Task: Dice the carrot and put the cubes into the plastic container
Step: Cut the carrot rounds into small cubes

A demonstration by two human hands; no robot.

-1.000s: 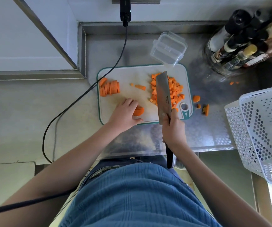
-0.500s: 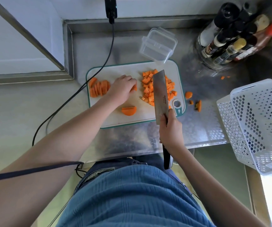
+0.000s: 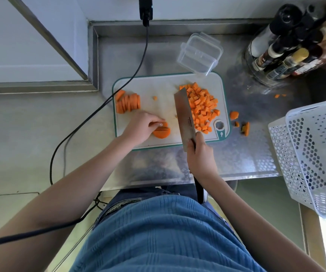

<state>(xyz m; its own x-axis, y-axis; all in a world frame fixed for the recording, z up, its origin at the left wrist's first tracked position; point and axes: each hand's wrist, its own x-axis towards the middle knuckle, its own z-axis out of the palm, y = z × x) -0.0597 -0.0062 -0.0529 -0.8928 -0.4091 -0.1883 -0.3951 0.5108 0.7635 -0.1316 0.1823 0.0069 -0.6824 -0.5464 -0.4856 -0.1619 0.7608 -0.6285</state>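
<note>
You are standing at a brushed stainless-steel counter (image 3: 236,160) that is occupying the centre of the frame, with a raised steel lip running along its upper edge and a grey matte surface (image 3: 21,134) adjoining it at the left. A black cable (image 3: 91,116) is dropping from a plug at the top centre and curving down the left side. A white rectangular plastic cutting board with a teal rim (image 3: 158,85) is lying at centre frame. A clear, square plastic container (image 3: 199,53) is sitting tilted just above the board's upper right corner. Dark-capped glass condiment bottles (image 3: 287,48) are clustering at the upper right, and white perforated plastic baskets (image 3: 315,154) are stacking at the right edge.

A heap of small orange carrot cubes (image 3: 202,107) is covering the right part of the board. A row of thick orange carrot slices (image 3: 127,104) is leaning together at the board's left end. A few stray carrot offcuts (image 3: 240,122) are lying on the steel just right of the board.

Your left hand (image 3: 140,128) is reaching in palm down, its curled fingertips pinching a half-round carrot piece (image 3: 161,131) against the board's lower middle. Your right hand (image 3: 199,156) is wrapping its fingers around the dark handle of a broad, rectangular steel cleaver (image 3: 183,118), whose blade is lying along the left flank of the cube heap.
</note>
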